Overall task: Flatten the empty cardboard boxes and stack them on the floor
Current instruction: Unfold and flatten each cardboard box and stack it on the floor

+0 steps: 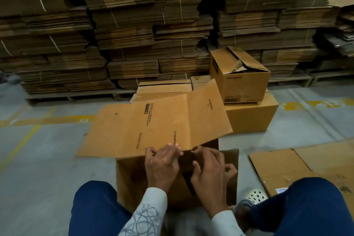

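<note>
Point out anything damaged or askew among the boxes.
The upright box on the big closed carton has torn, crumpled top flaps caved inward. The stacked bundles behind sit unevenly, edges overhanging.

A brown cardboard box [153, 126] was held low between the person's knees, partly collapsed: its broad printed panel and an adjoining flap spread out nearly flat and tilted away from the camera, while its darker inner walls still stood open beneath. Black lettering ran sideways across the panel.

Behind it lay flattened boxes [164, 88] piled on the floor. To the right, a large closed box [251, 117] rested on the floor, and on top of it stood a smaller upright box [243, 84] with its top flaps loosely folded and torn.

At far right, another flattened box [298, 166] lay on the floor.
</note>
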`<action>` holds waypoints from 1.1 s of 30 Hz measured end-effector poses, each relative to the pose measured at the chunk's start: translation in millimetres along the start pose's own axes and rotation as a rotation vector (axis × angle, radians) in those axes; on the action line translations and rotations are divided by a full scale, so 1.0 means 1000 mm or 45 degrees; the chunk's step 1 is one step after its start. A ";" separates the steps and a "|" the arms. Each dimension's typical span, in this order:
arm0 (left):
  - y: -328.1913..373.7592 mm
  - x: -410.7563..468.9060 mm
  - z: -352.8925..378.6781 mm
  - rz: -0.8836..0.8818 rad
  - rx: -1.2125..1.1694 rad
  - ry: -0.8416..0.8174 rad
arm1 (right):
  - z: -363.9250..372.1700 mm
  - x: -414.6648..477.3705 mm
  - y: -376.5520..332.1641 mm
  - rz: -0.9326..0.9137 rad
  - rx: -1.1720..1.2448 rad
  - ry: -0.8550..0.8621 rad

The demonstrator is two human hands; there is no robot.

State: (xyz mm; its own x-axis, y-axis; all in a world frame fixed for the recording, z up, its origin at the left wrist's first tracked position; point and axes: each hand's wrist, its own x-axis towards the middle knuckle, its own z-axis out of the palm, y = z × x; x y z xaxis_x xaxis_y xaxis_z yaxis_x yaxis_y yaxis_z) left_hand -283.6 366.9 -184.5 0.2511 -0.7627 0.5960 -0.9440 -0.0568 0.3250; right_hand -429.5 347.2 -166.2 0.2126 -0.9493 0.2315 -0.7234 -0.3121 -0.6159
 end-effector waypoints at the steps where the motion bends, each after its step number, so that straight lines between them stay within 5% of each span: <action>1: -0.002 0.004 -0.001 -0.052 0.013 -0.001 | -0.002 0.004 0.004 -0.002 0.067 -0.076; 5: 0.002 0.023 -0.004 -0.150 0.176 -0.142 | -0.009 0.027 0.009 0.032 0.328 -0.203; 10: 0.013 0.022 0.004 -0.203 0.248 -0.201 | -0.013 0.042 0.016 0.267 0.003 0.179; 17: 0.020 0.008 0.016 -0.193 0.327 -0.309 | -0.019 0.043 0.045 0.241 -0.222 0.000; 20: 0.027 0.004 0.017 -0.180 0.337 -0.267 | -0.016 0.038 0.054 0.294 -0.075 -0.183; 25: 0.045 -0.011 0.017 -0.147 0.333 -0.147 | -0.024 0.037 0.050 0.568 0.684 -0.197; 33: 0.048 -0.007 0.001 -0.346 0.303 -0.047 | -0.020 0.004 -0.019 0.212 0.778 -0.342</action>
State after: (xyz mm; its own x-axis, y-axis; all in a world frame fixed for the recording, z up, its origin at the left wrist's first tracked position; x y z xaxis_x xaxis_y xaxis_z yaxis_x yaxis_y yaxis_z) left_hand -330.4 368.7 -173.6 0.4962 -0.7214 0.4830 -0.8682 -0.4060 0.2854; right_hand -428.0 350.1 -138.9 0.3435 -0.9378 -0.0495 -0.2769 -0.0507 -0.9596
